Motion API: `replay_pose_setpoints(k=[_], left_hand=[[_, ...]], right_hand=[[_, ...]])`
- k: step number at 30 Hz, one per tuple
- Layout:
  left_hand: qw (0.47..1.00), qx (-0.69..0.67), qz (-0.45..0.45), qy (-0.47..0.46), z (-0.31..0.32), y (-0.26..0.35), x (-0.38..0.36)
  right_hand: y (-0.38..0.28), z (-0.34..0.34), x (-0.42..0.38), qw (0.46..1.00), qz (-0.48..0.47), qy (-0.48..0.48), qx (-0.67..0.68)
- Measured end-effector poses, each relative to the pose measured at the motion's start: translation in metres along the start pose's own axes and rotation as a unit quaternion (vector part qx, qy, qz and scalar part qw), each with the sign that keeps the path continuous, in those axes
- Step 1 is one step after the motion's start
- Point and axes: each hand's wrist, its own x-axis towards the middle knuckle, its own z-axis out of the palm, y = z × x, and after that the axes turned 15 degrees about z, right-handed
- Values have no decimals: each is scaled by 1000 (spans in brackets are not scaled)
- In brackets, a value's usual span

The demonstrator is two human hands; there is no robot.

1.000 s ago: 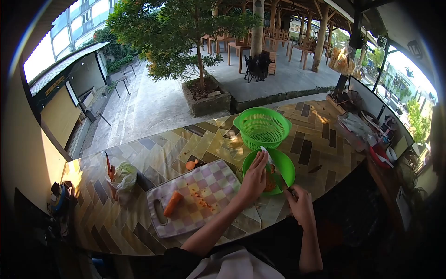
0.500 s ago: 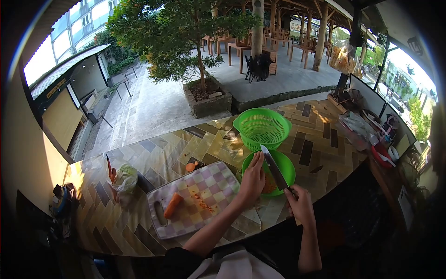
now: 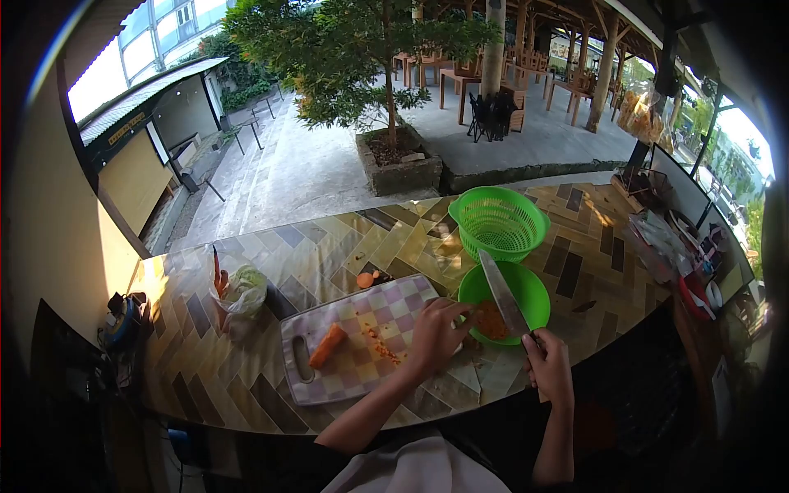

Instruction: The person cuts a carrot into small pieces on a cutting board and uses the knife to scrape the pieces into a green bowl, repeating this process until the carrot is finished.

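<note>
My right hand [image 3: 552, 366] grips the handle of a kitchen knife [image 3: 504, 294], its blade pointing up and away over the green bowl [image 3: 538, 308]. Finely chopped orange bits [image 3: 491, 320] lie inside that bowl. My left hand [image 3: 440, 333] is at the bowl's left rim, fingers bent and somewhat apart, with nothing visible in them. To its left lies a checkered cutting board [image 3: 304, 345], bearing a piece of carrot [image 3: 329, 345] and scattered small carrot bits [image 3: 382, 349].
A green colander [image 3: 501, 222] stands just behind the bowl. Carrot ends [image 3: 366, 279] lie beyond the board. On the left sits a plastic bag [image 3: 244, 294] with greens and a carrot beside it. Plastic packages [image 3: 657, 238] and a red container [image 3: 694, 296] crowd the right end.
My left hand has come away from the knife blade, moving left and down to the bowl's rim. The knife stays in my right hand over the bowl. The view has shifted slightly.
</note>
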Motion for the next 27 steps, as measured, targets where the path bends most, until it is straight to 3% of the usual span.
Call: replay_pose_setpoints(k=[2, 5, 7, 8, 11, 15, 18, 21, 27], left_hand=[[996, 12, -1, 87, -23, -7, -10], [977, 10, -139, 164, -53, -30, -46], [979, 59, -148, 131, -68, -49, -68], [978, 84, -154, 114, -76, -53, -76], [980, 124, -137, 80, -92, -51, -88], [962, 217, -126, 106, -116, -57, -94], [946, 272, -149, 89, -132, -67, -105], [956, 164, -233, 64, -144, -65, -109], [962, 152, -214, 70, -145, -67, -110]], right_hand=[[-10, 10, -6, 997, -1, -71, -11], [-21, 28, -8, 983, -3, -179, -45], [-21, 46, 1, 969, -35, -233, -72], [-20, 55, 7, 968, -48, -222, -108], [-4, 88, 29, 956, -210, -132, -153], [-5, 120, 39, 922, -284, -43, -259], [-13, 129, 33, 908, -280, -52, -307], [-7, 129, 37, 895, -320, -42, -308], [-10, 100, 27, 885, -310, -71, -340]])
